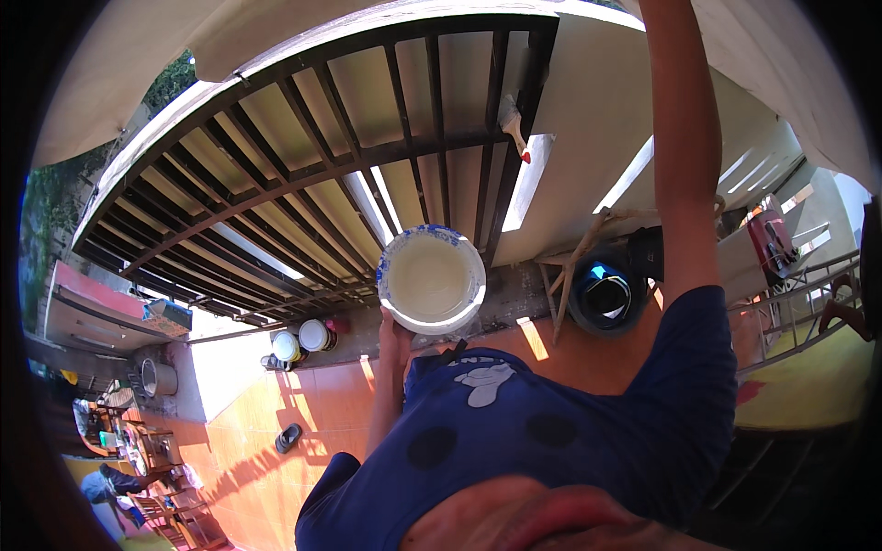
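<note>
In front of my body is a round white paint bucket [387, 292] with blue smears round its rim and pale cream liquid inside. My left hand [396, 336] is closed on its near left side; the bucket hides most of the fingers. My right arm stretches up past the top edge, leaving that hand out of sight. A paintbrush [516, 129] with a pale head and a red-tipped handle is at the right end of the dark metal gate [404, 147], beyond the bucket. What supports the brush cannot be made out.
Two lidded white buckets [314, 336] stand at the gate's foot on the left. A dark slipper [288, 438] lies on the orange tiled floor [248, 432]. To the right, a dark round tub [606, 308] sits by wooden poles [579, 266]. Wooden chairs [165, 514] are far left.
</note>
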Action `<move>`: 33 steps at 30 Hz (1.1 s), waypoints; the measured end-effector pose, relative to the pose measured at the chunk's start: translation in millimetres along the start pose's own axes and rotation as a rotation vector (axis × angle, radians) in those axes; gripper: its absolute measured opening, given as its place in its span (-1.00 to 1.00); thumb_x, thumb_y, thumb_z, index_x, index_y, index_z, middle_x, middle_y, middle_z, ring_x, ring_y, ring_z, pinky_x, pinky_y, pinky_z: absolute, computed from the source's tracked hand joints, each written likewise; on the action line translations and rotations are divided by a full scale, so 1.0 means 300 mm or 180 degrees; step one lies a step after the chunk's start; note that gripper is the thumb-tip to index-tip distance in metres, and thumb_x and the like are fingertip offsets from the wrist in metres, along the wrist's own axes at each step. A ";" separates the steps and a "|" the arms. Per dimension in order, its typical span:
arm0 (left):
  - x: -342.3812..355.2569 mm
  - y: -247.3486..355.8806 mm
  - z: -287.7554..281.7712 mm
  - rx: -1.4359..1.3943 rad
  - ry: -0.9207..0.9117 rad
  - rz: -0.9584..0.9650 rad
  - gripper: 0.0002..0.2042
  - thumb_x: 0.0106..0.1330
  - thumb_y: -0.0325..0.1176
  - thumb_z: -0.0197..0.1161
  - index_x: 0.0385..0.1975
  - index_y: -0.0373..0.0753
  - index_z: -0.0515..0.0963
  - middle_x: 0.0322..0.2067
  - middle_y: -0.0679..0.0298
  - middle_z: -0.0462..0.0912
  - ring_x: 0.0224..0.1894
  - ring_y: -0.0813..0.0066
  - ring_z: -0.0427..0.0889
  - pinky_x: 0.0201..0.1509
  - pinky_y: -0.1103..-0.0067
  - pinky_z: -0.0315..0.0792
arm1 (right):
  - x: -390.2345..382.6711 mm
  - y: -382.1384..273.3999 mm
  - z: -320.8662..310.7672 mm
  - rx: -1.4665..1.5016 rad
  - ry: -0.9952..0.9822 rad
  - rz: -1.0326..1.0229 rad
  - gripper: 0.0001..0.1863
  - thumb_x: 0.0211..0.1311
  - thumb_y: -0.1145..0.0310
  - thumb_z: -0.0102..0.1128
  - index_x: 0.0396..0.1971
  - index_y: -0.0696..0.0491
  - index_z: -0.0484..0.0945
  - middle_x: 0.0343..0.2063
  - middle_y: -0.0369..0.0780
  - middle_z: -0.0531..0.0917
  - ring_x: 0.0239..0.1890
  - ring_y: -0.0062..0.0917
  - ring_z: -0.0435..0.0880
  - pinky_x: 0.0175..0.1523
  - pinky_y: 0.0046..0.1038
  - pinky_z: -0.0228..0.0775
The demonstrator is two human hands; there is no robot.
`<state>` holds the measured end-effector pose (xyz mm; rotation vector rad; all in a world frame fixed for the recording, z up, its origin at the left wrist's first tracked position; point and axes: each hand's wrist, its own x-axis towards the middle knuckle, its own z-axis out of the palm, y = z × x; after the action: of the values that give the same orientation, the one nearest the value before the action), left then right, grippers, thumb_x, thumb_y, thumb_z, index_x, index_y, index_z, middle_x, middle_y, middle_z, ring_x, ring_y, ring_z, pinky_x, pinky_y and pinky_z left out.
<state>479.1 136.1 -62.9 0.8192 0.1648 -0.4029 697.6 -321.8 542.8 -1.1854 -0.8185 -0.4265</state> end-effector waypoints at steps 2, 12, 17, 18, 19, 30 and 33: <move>0.000 0.008 -0.007 -0.0051 -0.0021 0.0015 -0.29 0.55 0.20 -0.16 0.48 -0.23 0.10 0.46 0.08 0.19 0.47 0.12 0.21 0.49 0.12 0.13 | 0.068 -0.010 -0.006 -0.0329 0.0325 0.0044 -0.49 0.19 0.30 0.36 0.04 0.26 0.43 0.23 0.30 0.31 0.27 0.17 0.41 0.37 0.07 0.35; 0.001 -0.002 -0.017 -0.0062 -0.0049 0.0026 -0.31 0.56 0.18 -0.17 0.48 -0.23 0.10 0.44 0.08 0.24 0.46 0.13 0.24 0.49 0.12 0.15 | 0.191 0.165 -0.091 -0.0900 0.1022 0.0721 -0.18 0.17 0.06 0.34 0.33 0.18 0.27 0.36 0.11 0.31 0.36 -0.07 0.34 0.32 0.03 0.27; -0.009 -0.022 -0.034 -0.0193 -0.0087 -0.0022 -0.29 0.56 0.19 -0.20 0.49 -0.24 0.06 0.46 0.08 0.19 0.50 0.13 0.18 0.51 0.17 0.11 | 0.131 0.303 -0.286 -0.0688 0.1124 0.1281 -0.01 0.05 -0.05 0.38 0.32 0.33 0.20 0.26 -0.04 0.43 0.37 -0.09 0.29 0.40 0.08 0.05; -0.013 -0.022 -0.037 -0.0145 -0.0089 -0.0007 -0.28 0.56 0.19 -0.20 0.49 -0.25 0.06 0.46 0.08 0.19 0.50 0.12 0.18 0.51 0.18 0.11 | 0.145 0.322 -0.312 -0.0476 0.1110 0.1462 0.02 0.03 -0.07 0.39 0.30 0.37 0.19 0.23 -0.07 0.46 0.36 -0.09 0.29 0.42 0.08 0.00; -0.016 -0.021 -0.039 -0.0122 -0.0035 -0.0031 -0.28 0.56 0.19 -0.21 0.49 -0.25 0.05 0.46 0.07 0.19 0.50 0.12 0.17 0.51 0.18 0.11 | 0.154 0.333 -0.336 -0.0460 0.0980 0.1471 0.05 -0.06 -0.05 0.43 0.25 0.43 0.20 0.11 -0.13 0.52 0.34 -0.07 0.29 0.43 0.07 -0.06; -0.026 0.005 -0.030 -0.0060 0.0098 -0.0024 -0.29 0.58 0.17 -0.21 0.48 -0.29 0.07 0.46 0.04 0.17 0.49 0.12 0.17 0.52 0.13 0.08 | 0.250 0.353 -0.371 -0.4038 0.0999 -0.0741 -0.28 -0.05 0.42 0.64 0.10 0.14 0.38 0.01 -0.02 0.54 0.09 -0.21 0.61 -0.03 -0.23 0.68; -0.014 -0.017 -0.037 -0.0051 0.0168 -0.0043 -0.29 0.58 0.18 -0.23 0.48 -0.29 0.08 0.46 0.04 0.18 0.49 0.12 0.17 0.52 0.15 0.11 | 0.336 0.336 -0.337 -0.4038 0.1001 -0.0366 -0.27 -0.06 0.41 0.65 0.11 0.07 0.40 -0.03 -0.01 0.54 0.06 -0.22 0.63 -0.10 -0.30 0.69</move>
<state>473.4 142.4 -72.5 0.8138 0.2225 -0.3923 865.7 -369.3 539.5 -2.1433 -0.2708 -1.2987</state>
